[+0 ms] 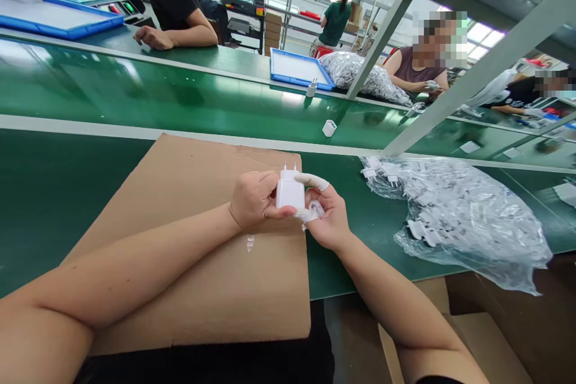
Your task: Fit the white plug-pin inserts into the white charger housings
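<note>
A white two-pin charger plug (290, 191) stands with its pins upward between my hands, above a sheet of brown cardboard (216, 288). My left hand (256, 198) grips it from the left, thumb along its lower edge. On the other side, my right hand (327, 211) steadies it with the index finger near its top; white finger covers wrap the index finger and thumb. Those right fingers are curled and close to the plug's right side. Whether anything else lies in the right palm is hidden.
A clear plastic bag (477, 210) full of white plugs lies to the right. Beyond, a green conveyor belt (189, 108) carries a few white plugs (329, 128). Slanting metal posts (382, 42) rise at the right. An open cardboard box (486, 336) sits below. Several people work across.
</note>
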The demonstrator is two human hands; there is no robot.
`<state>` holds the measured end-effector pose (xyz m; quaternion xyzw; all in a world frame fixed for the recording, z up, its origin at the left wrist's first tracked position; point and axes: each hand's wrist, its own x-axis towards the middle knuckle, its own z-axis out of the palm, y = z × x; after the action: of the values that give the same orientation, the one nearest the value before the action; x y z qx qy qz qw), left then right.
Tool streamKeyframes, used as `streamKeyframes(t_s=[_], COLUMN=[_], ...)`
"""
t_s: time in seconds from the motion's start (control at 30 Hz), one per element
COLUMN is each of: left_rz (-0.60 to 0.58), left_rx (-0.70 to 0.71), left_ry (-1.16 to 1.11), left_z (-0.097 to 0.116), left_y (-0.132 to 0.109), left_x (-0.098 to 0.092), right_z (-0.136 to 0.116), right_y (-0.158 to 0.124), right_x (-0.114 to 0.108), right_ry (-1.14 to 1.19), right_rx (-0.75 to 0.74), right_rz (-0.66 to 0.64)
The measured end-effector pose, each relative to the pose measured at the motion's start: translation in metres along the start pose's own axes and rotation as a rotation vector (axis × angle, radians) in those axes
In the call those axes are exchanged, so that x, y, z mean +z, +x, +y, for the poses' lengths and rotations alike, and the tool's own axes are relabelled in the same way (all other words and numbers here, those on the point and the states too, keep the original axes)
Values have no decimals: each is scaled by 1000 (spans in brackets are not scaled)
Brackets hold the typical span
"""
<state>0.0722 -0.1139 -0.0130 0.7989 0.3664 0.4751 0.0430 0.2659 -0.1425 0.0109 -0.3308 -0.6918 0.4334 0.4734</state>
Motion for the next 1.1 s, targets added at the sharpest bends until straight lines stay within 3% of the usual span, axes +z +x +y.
streamKeyframes(t_s=[0.17,0.23,0.47,0.57,0.67,0.77,0.87,0.97,1.03,1.1], left_rz=[-280,-337,-234,-221,-130,-20,-2,-56,-71,44], left_rx=[-272,-374,-660,-714,-758,-791,-835,-936,-1003,-1002], left_ry=[-286,-365,-358,-355,-277,22,266,377,402,466], left_z=[-7,-8,-4,-8,-29,-67,-108,-136,-143,-141], left_y=[3,4,1,10,37,71,94,101,100,99], left_x=[4,6,19,22,21,13,2,-7,-8,-5], right_z=[16,21,30,34,37,38,41,44,43,39], right_y=[15,18,19,21,22,24,25,26,25,23], right_x=[-13,-17,-21,-26,-29,-29,-28,-27,-26,-24], right_ry=[-184,-222,-348,-345,-282,-313,-406,-512,-535,-522], right_rx=[99,149,141,137,121,74,71,80,70,78], right_rz=[1,-16,118,99,44,-23,-103,-191,-212,-210])
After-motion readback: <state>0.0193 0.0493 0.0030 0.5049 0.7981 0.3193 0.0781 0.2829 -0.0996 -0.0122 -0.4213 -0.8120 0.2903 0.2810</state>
